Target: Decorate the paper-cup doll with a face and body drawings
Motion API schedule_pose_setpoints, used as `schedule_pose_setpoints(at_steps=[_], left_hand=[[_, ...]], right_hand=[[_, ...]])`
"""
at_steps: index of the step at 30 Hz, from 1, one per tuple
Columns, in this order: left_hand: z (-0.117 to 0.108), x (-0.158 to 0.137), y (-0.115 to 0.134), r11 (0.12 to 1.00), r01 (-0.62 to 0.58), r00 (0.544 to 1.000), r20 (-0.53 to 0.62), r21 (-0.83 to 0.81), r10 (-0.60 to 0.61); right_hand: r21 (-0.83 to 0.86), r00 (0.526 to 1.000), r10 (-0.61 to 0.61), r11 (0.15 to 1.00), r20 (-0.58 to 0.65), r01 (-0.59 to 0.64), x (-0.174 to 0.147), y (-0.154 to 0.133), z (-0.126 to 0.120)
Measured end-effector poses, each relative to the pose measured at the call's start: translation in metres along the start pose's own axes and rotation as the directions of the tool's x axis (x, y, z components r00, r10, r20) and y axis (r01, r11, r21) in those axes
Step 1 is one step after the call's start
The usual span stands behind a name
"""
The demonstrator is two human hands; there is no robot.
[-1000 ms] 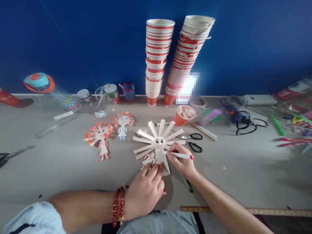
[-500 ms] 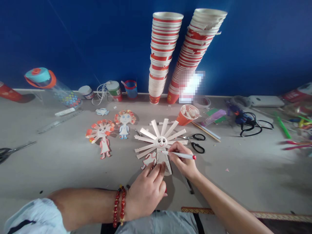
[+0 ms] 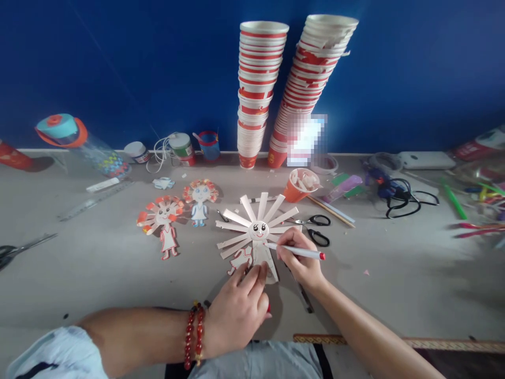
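Observation:
A white paper doll [image 3: 258,230] with a drawn smiling face and paper strips fanning out around its head lies on the table. My left hand [image 3: 240,305] presses its lower body down with bent fingers; a small red bit shows by the thumb, too hidden to name. My right hand [image 3: 302,260] is closed around a white marker [image 3: 303,252] with a red end, its tip at the doll's upper body. Beside that body lies a small paper cutout of a dress with legs [image 3: 240,260], outlined in red, partly under my left fingertips.
Two finished-looking paper dolls [image 3: 168,237] [image 3: 199,208] lie to the left. Black-handled scissors [image 3: 319,238] sit right of the doll. Behind stand two tall paper cup stacks [image 3: 258,79] [image 3: 315,79] and an orange cup of scraps [image 3: 298,192]. A water bottle [image 3: 90,145] leans at left.
My right hand and the marker have shifted slightly to the right across the doll's upper body. My left hand keeps its place on the doll. The whole view has shifted a little.

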State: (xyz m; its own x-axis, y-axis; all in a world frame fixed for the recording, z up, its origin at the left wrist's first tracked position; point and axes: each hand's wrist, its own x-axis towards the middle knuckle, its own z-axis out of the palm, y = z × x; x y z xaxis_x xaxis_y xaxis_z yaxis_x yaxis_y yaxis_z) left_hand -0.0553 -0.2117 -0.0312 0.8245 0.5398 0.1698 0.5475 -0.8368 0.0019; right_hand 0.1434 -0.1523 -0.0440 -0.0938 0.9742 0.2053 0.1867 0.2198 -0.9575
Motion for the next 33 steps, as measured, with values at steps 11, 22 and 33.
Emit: schedule_pose_setpoints(at_steps=[11, 22, 33], left_hand=[[-0.0039, 0.001, -0.0007, 1.0, 0.0, 1.0, 0.006, 0.013, 0.0], [-0.0026, 0.0011, -0.0006, 1.0, -0.005, 1.0, 0.007, 0.017, 0.004], [-0.0014, 0.0013, 0.0007, 1.0, -0.003, 1.0, -0.005, 0.026, 0.003]], right_hand=[[-0.193, 1.0, -0.028, 0.981, 0.0, 0.028, 0.0015, -0.001, 0.0056], [-0.168, 1.0, 0.001, 0.986, 0.026, 0.003, 0.0026, -0.0003, 0.005], [-0.1, 0.998, 0.045, 0.994, 0.036, -0.041, 0.0024, -0.0004, 0.0048]])
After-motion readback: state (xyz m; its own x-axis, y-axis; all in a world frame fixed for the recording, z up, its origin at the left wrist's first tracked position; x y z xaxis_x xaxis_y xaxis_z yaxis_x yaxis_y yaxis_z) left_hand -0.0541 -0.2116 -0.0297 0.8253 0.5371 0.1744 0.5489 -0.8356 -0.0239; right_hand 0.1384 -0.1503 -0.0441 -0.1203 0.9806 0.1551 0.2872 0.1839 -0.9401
